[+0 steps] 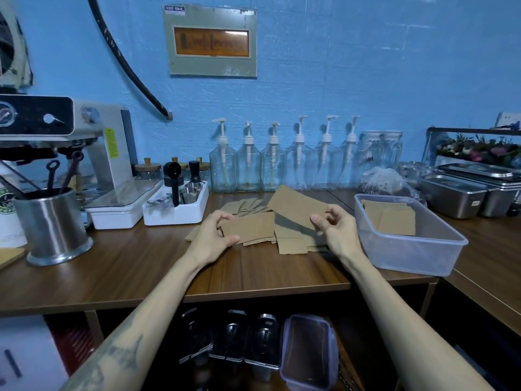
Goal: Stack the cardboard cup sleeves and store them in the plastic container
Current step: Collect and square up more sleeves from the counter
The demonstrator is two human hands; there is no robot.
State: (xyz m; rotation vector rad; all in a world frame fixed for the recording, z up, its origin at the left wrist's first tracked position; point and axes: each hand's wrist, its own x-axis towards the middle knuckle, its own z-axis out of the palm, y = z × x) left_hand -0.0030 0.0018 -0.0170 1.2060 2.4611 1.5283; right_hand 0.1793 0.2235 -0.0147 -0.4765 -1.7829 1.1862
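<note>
Here, left hand (212, 237) pinching sleeve (249, 227), right hand (335, 228) gripping another (296, 206)

flat brown cardboard cup sleeves (255, 227): matt, dull paper board, slightly rough at cut edges
clear rectangular plastic container (408, 244): translucent, faintly frosted, smooth walls
brown wood-grain table (135, 266): smooth, low sheen, streaked veneer
round steel utensil cup (53, 224): brushed metal, soft reflections
row of clear pump bottles (248, 167): glossy see-through bodies, white plastic pumps
lidded steel trays (462, 190): polished metal, bright highlights
white rectangular tool tray (174, 210): smooth plastic, satin finish
blue wall (338, 66): matt, coarse ridged texture
</note>
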